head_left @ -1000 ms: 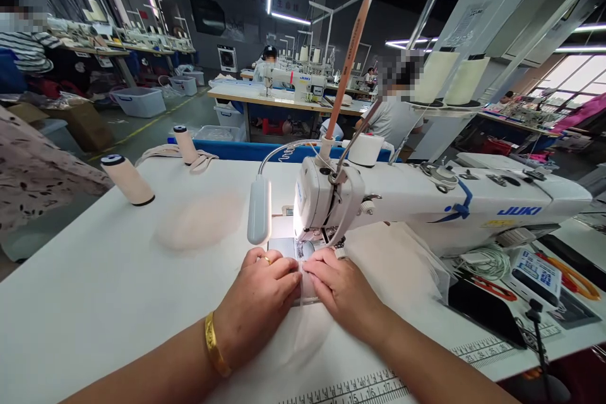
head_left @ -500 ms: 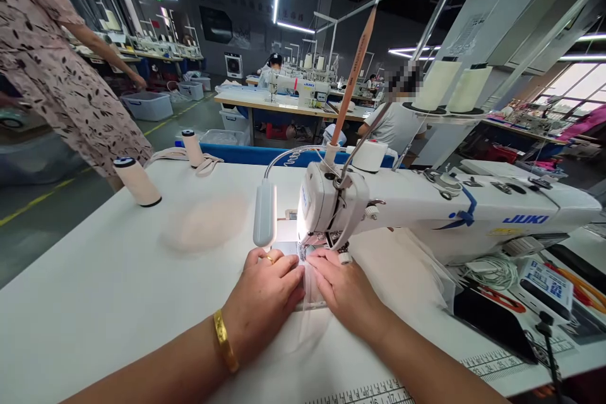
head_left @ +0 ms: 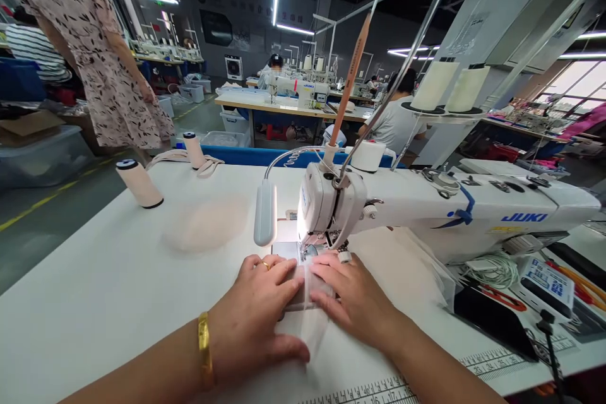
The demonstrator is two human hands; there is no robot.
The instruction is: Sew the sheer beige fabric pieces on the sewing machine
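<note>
Under both hands (head_left: 303, 303), sheer fabric (head_left: 312, 322) barely shows.

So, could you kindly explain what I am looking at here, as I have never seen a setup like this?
This view comes from a camera worn on a person's head, looking down at their own hands. The left hand and right hand press flat on a thin sheer fabric piece in front of the needle of a white sewing machine. On the white table stand two thread spools, and a lamp lights the needle area. Other people work behind.
</note>
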